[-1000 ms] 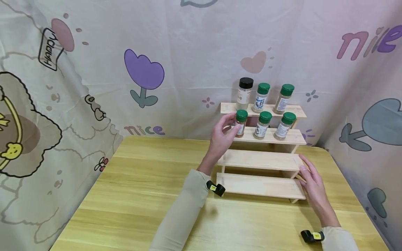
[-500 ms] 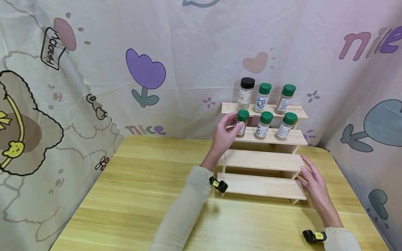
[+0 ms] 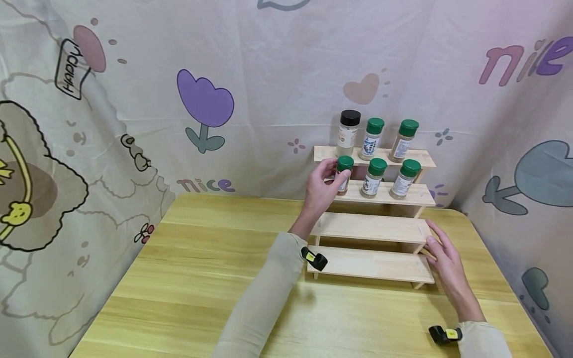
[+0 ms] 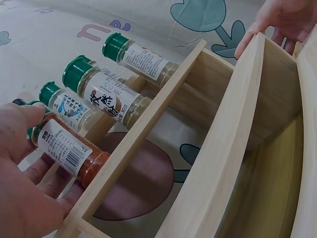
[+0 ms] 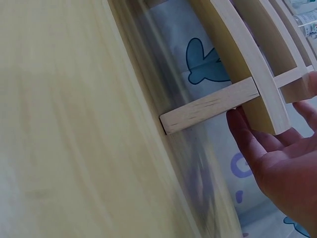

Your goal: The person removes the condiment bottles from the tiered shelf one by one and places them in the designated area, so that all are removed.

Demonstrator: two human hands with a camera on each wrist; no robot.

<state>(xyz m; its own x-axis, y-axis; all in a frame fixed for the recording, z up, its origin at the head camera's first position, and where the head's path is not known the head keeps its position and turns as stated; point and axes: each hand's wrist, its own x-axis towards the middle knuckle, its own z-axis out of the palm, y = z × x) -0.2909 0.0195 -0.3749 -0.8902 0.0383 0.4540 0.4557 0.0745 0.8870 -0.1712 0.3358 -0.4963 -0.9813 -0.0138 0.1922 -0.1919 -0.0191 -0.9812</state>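
Observation:
My left hand point(image 3: 320, 193) grips a green-capped spice jar point(image 4: 69, 148) at the left end of the second shelf from the top. Reddish powder shows in its lower part, below a white label. The jar stands upright, thumb in front and fingers behind it. At the other end of the four-tier wooden rack point(image 3: 371, 263), my right hand point(image 3: 449, 266) holds the side near the lower two shelves. The right wrist view shows its fingers point(image 5: 242, 131) against the wood. Two more green-capped jars, a middle one point(image 3: 374, 179) and a right one point(image 3: 405, 179), share the left hand's shelf.
Along the top shelf stand a black-capped jar point(image 3: 347, 133) and two green-capped ones, a middle jar point(image 3: 371, 139) and a right jar point(image 3: 404, 140). The lower two shelves are bare. Under the rack is a wooden table point(image 3: 179, 278), with a printed cloth point(image 3: 268, 89) hanging behind.
My left wrist has shifted slightly right and away from me, and the thumb lies further across the front of the jar. The right hand keeps its place on the rack.

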